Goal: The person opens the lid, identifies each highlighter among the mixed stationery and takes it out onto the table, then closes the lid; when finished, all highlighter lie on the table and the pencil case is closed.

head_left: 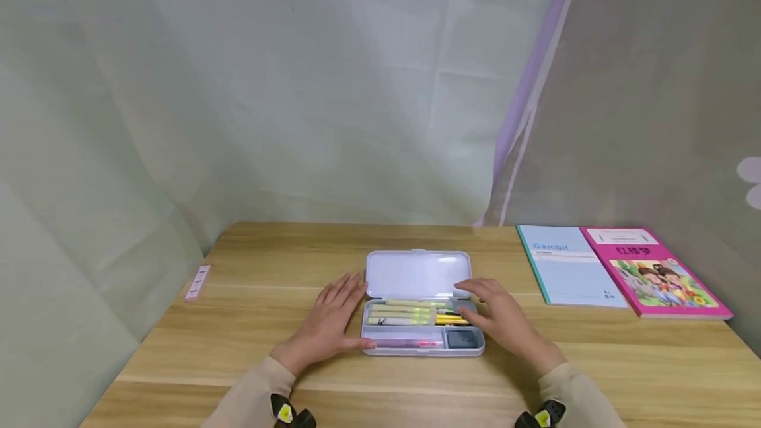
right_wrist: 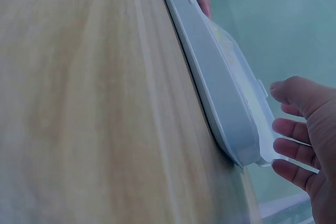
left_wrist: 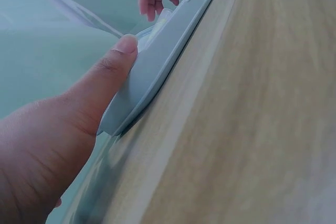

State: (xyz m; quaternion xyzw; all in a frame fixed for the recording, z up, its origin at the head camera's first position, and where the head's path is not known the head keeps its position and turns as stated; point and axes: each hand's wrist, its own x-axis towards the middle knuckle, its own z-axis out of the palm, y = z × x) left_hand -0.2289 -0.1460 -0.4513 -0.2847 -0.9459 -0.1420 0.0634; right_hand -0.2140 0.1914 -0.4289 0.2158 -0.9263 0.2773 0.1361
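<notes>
Table (head_left: 285, 256): light-brown wood grain
Back cloth (head_left: 327, 84): pale, creased
Right cloth (head_left: 642, 84): darker grey
Purple strip (head_left: 531, 71): slanting between cloths
Light: soft

Left forearm (head_left: 252, 393) and right forearm (head_left: 579, 393) slant inward from bottom edge. Left grip (head_left: 327, 323): back side up, fingers extended, thumb straight, spread toward the right. Right grip (head_left: 505, 321): fingers loosely bent, thumb apart from fingertips. Grips apart.
</notes>
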